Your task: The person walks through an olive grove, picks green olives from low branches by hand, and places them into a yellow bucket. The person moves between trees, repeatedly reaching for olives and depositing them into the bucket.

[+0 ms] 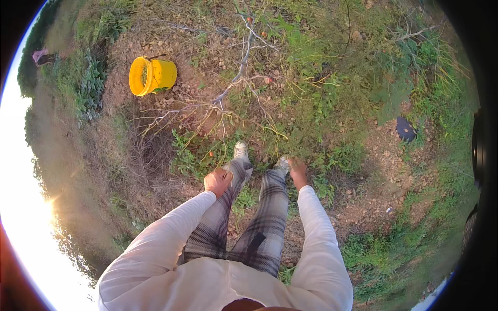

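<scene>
My left hand [218, 182] is in front of my left shin, its fingers curled in towards the palm. Thin stems come close to its fingertips, but whether it grips one is unclear. Beside my right shoe, my right hand [298, 172] reaches down at the edge of feathery green foliage [307, 132]. Its fingers are blurred and partly lost against the leaves. A mostly leafless branching plant [244, 62] spreads over the ground before my feet. Small round red fruits [268, 79] show among its twigs, and an orange-red one [211, 154] is near my left shoe.
A yellow bucket [165, 74] is on stony soil to the upper left, with some green matter inside. To the right a dark flat round piece [405, 129] lies on bare earth. Dry brush [153, 155] and weeds surround me. A distant person [41, 57] is at far left.
</scene>
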`<action>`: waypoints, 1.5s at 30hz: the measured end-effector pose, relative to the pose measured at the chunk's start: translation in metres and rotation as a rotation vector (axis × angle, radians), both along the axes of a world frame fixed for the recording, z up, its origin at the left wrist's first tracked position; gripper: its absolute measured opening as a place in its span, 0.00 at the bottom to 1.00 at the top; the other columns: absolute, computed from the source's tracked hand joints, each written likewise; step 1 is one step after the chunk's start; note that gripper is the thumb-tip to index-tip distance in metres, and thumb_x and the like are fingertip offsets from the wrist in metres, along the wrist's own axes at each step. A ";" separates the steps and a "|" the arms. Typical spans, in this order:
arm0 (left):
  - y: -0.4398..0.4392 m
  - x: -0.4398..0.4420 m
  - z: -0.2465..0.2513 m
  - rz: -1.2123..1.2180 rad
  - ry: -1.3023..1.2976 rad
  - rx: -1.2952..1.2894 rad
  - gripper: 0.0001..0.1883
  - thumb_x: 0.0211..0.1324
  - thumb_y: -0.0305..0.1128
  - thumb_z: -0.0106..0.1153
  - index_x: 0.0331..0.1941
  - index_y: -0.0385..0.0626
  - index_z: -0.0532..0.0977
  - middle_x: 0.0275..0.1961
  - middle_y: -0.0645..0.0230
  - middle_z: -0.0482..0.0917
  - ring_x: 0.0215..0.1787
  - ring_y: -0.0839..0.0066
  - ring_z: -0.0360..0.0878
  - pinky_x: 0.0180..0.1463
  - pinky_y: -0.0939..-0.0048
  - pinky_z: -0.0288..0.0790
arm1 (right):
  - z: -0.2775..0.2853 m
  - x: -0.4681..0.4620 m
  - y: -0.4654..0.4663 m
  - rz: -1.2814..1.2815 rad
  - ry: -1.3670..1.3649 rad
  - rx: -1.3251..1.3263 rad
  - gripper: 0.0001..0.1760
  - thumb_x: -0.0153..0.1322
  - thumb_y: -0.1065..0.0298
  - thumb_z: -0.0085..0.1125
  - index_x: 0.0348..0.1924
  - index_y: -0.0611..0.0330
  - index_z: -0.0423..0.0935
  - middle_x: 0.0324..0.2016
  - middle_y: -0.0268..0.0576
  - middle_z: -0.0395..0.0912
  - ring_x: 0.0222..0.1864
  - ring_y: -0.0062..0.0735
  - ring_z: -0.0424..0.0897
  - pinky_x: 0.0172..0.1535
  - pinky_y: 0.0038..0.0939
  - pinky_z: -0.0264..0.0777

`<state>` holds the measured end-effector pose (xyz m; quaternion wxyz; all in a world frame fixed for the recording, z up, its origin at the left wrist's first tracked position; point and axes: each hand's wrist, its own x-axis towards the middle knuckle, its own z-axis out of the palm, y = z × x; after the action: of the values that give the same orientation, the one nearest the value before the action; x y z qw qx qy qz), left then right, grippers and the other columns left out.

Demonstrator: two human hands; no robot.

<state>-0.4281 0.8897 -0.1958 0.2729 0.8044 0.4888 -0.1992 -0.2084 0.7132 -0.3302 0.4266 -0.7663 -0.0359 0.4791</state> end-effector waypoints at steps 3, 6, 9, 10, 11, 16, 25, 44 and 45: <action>-0.024 0.003 0.034 0.141 -0.138 -0.323 0.19 0.59 0.43 0.50 0.19 0.42 0.70 0.17 0.63 0.72 0.21 0.69 0.73 0.30 0.65 0.67 | 0.108 -0.039 -0.044 -0.113 0.150 -0.037 0.11 0.72 0.64 0.52 0.39 0.64 0.75 0.20 0.27 0.66 0.21 0.14 0.63 0.24 0.21 0.58; -0.054 0.016 0.084 0.745 -0.296 -0.989 0.17 0.63 0.43 0.46 0.24 0.44 0.71 0.22 0.71 0.74 0.25 0.74 0.72 0.31 0.68 0.68 | 0.229 -0.058 -0.047 -0.083 0.047 0.190 0.10 0.72 0.65 0.52 0.41 0.62 0.74 0.20 0.25 0.67 0.21 0.13 0.64 0.22 0.21 0.59; -0.072 0.039 0.143 1.101 -0.572 -1.445 0.16 0.65 0.44 0.45 0.32 0.43 0.73 0.33 0.65 0.77 0.35 0.68 0.76 0.42 0.64 0.72 | 0.326 -0.072 -0.027 0.113 -0.148 0.327 0.09 0.69 0.69 0.54 0.42 0.61 0.74 0.23 0.34 0.74 0.21 0.21 0.73 0.25 0.25 0.67; -0.073 0.046 0.163 1.172 -0.669 -1.549 0.17 0.65 0.44 0.44 0.32 0.43 0.73 0.34 0.63 0.77 0.38 0.67 0.77 0.45 0.63 0.72 | 0.347 -0.071 -0.017 0.247 -0.304 0.338 0.10 0.68 0.69 0.55 0.42 0.60 0.74 0.26 0.38 0.76 0.24 0.28 0.76 0.27 0.28 0.70; -0.076 0.050 0.182 1.216 -0.807 -1.694 0.17 0.65 0.44 0.44 0.33 0.42 0.73 0.36 0.62 0.78 0.40 0.66 0.77 0.49 0.63 0.71 | 0.365 -0.073 -0.010 0.387 -0.416 0.357 0.12 0.66 0.70 0.57 0.43 0.60 0.74 0.28 0.43 0.78 0.26 0.35 0.80 0.30 0.30 0.73; -0.067 0.060 0.234 1.343 -1.108 -1.618 0.15 0.64 0.43 0.45 0.32 0.43 0.73 0.38 0.60 0.79 0.45 0.63 0.76 0.55 0.60 0.68 | 0.402 -0.070 0.023 0.568 -0.840 0.473 0.18 0.64 0.67 0.58 0.48 0.54 0.74 0.33 0.45 0.77 0.30 0.43 0.79 0.30 0.38 0.74; -0.038 0.056 0.257 1.337 -1.315 -1.753 0.16 0.65 0.41 0.43 0.28 0.46 0.74 0.38 0.61 0.78 0.49 0.61 0.74 0.59 0.58 0.65 | 0.450 -0.075 0.075 0.664 -1.004 0.761 0.13 0.64 0.70 0.59 0.42 0.55 0.76 0.33 0.42 0.76 0.35 0.42 0.77 0.38 0.38 0.71; 0.072 -0.044 0.242 1.481 -1.268 -1.077 0.18 0.63 0.49 0.48 0.23 0.51 0.70 0.32 0.73 0.75 0.36 0.73 0.74 0.37 0.72 0.69 | 0.472 0.096 0.138 0.276 -0.813 0.420 0.08 0.72 0.67 0.53 0.39 0.61 0.76 0.32 0.33 0.75 0.33 0.18 0.73 0.37 0.21 0.67; 0.072 -0.051 0.230 1.543 -1.247 -1.015 0.18 0.63 0.49 0.48 0.22 0.52 0.69 0.29 0.73 0.73 0.34 0.74 0.73 0.36 0.73 0.68 | 0.468 0.117 0.142 0.219 -0.714 0.379 0.09 0.73 0.65 0.53 0.40 0.61 0.76 0.33 0.32 0.76 0.34 0.16 0.73 0.38 0.20 0.67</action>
<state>-0.4792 0.9613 0.0341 0.8184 0.0396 0.4969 0.2859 -0.0911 0.8550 0.1380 0.4675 -0.7838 -0.3502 0.2109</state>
